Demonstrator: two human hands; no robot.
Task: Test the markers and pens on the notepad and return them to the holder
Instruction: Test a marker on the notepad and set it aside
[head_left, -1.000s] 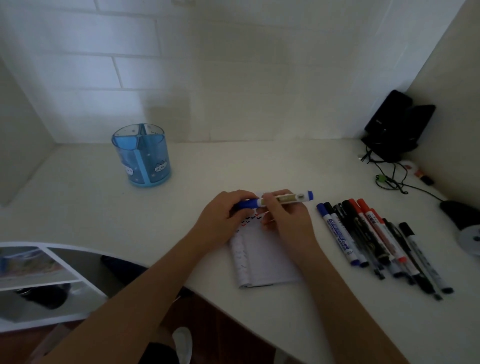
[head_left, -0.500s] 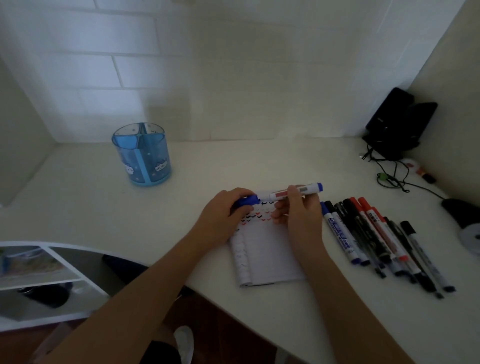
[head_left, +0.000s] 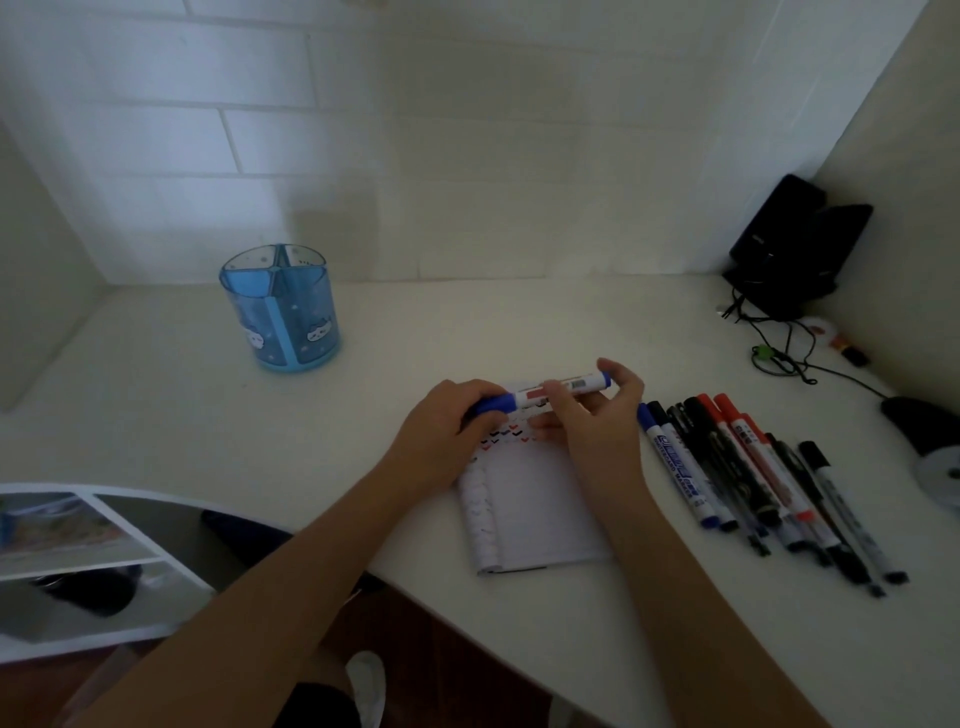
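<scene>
Legible print: "WHITEBOARD MARKER" on blue-capped marker (head_left: 675, 470), leftmost in loose row of markers and pens (head_left: 769, 483), right of centre. Label on the held one too small to read.

White desk (head_left: 467, 322), white brick-pattern wall (head_left: 260, 140) behind, dim light.

Blue whiteboard marker (head_left: 558, 391) held level at centre frame, just above top edge of notepad (head_left: 535, 514). Left hand (head_left: 441, 423) curled round the blue cap end. Right hand (head_left: 597, 421) pinching the white barrel. Cap seated or loose: can't tell. Small blue, black and red check marks in rows across notepad top.

Blue translucent holder (head_left: 283, 317) in upper left of frame, split into compartments, cat faces on side, well apart from both hands.

Black device (head_left: 795, 249) with cables at upper right. White shelf unit (head_left: 78, 566) at lower left.
</scene>
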